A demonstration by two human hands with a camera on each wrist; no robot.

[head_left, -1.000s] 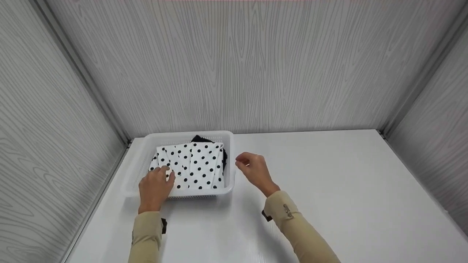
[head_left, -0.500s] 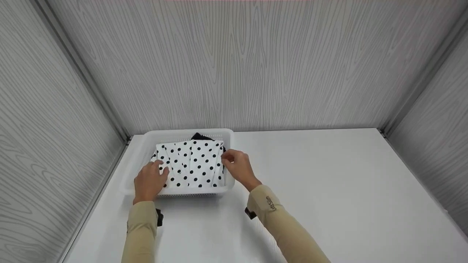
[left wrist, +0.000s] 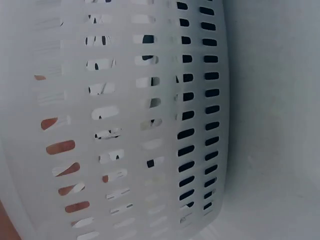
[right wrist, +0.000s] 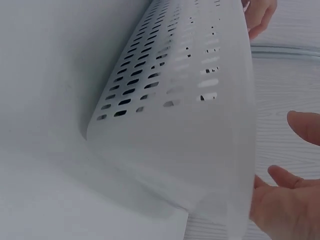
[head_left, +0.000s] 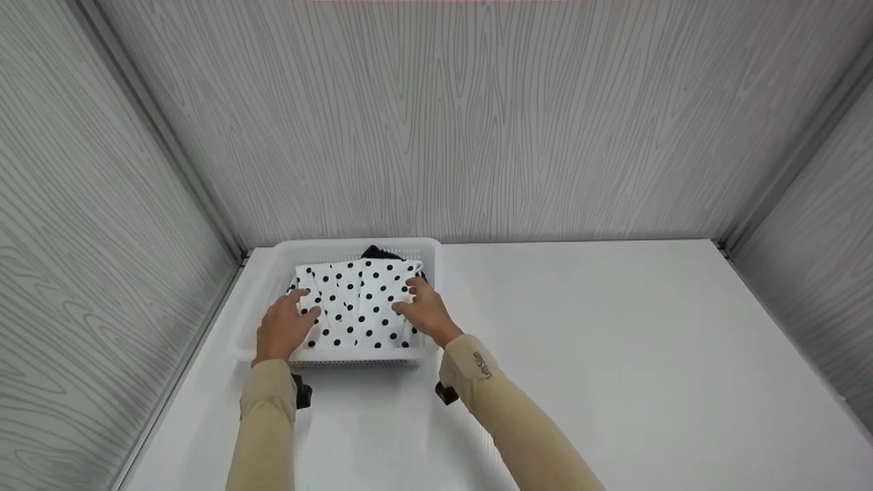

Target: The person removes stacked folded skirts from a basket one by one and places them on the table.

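Observation:
A folded white cloth with black dots [head_left: 348, 307] lies in a white plastic basket [head_left: 436, 259] with slotted sides. Dark fabric [head_left: 379, 253] peeks out behind and beside it. My left hand [head_left: 283, 327] is over the cloth's left part, thumb and fingers spread apart. Over the right part is my right hand [head_left: 426, 310], its thumb parted from the fingers. Whether either hand touches the cloth cannot be made out. Through the basket's slots the left wrist view catches bits of the left fingers [left wrist: 61, 147]. In the right wrist view the right fingers [right wrist: 285, 177] reach past the basket rim.
The basket stands on a white table [head_left: 600, 354], near its back left corner. Grey wood-grain panels [head_left: 464, 123] rise behind the table and at both sides. Long beige sleeves [head_left: 262, 429] cover both forearms, with a dark wrist device [head_left: 302, 392] at the left cuff.
My right hand has moved left from outside the basket's right rim to over the cloth, and its pinched fingers have parted. The left hand has shifted only slightly above the cloth's left side.

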